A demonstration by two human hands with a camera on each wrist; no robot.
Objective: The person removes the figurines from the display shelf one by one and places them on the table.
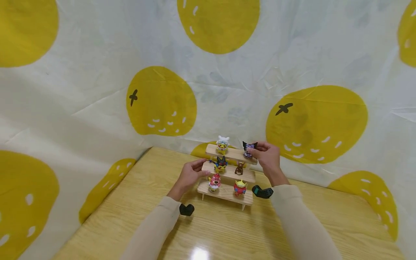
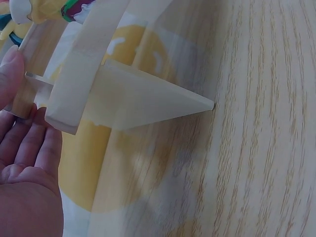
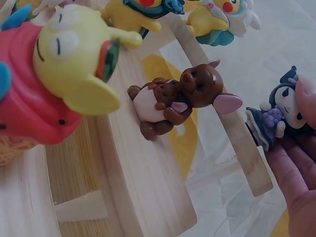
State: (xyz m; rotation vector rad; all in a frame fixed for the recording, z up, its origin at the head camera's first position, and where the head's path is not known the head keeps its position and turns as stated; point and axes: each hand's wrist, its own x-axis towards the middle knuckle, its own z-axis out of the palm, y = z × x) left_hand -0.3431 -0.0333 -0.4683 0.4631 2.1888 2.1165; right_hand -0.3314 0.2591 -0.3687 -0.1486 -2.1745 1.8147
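The right hand (image 1: 268, 159) pinches a black-eared figurine (image 1: 248, 148) between its fingertips (image 3: 301, 163) at the right end of the top step of a three-tier wooden stand (image 1: 227, 174). The left hand (image 1: 190, 175), fingers relaxed and holding nothing, touches the left end of the middle step. A white-hooded yellow figurine (image 1: 222, 143) shares the top step; a dark-eared yellow figurine (image 1: 220, 164) and a brown figurine (image 1: 239, 168) occupy the middle; a pink figurine (image 1: 214, 182) and a green-headed figurine (image 1: 240, 187) stand on the lowest. The stand rests on a wooden table (image 1: 227, 231) before a lemon-print cloth (image 1: 97, 72).
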